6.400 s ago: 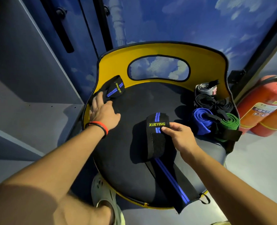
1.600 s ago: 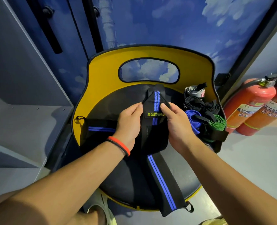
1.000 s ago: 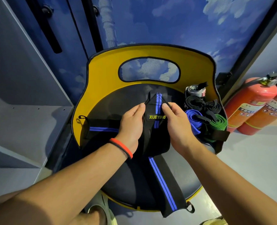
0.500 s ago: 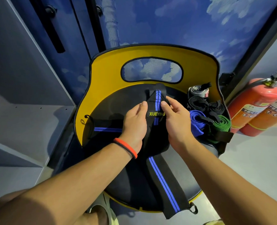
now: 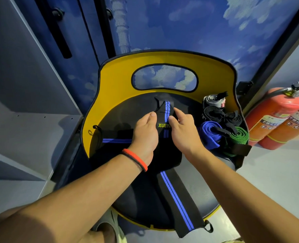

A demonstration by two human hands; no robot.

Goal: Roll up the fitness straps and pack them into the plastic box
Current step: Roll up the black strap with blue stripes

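A black strap with blue stripes [image 5: 176,199] lies along the black seat of a yellow chair [image 5: 110,81], its tail hanging over the front edge. Its far end, lettered XUEYING, is folded up between my hands. My left hand [image 5: 145,132] pinches it from the left and my right hand [image 5: 182,132] from the right. A second black and blue strap [image 5: 113,140] lies flat at the seat's left. Several rolled straps sit at the right: grey [image 5: 213,102], black [image 5: 213,114], blue [image 5: 210,135], green [image 5: 239,136]. No plastic box is in view.
Two red fire extinguishers [image 5: 276,120] stand on the floor right of the chair. A grey cabinet shelf [image 5: 31,130] is on the left. A blue cloud-printed wall [image 5: 189,23] rises behind the chair. My shoe [image 5: 110,230] shows below the seat.
Both hands came together on the XUEYING end and lifted and folded it toward the chair back. The left strap, earlier bunched under my left hand, now lies flat.
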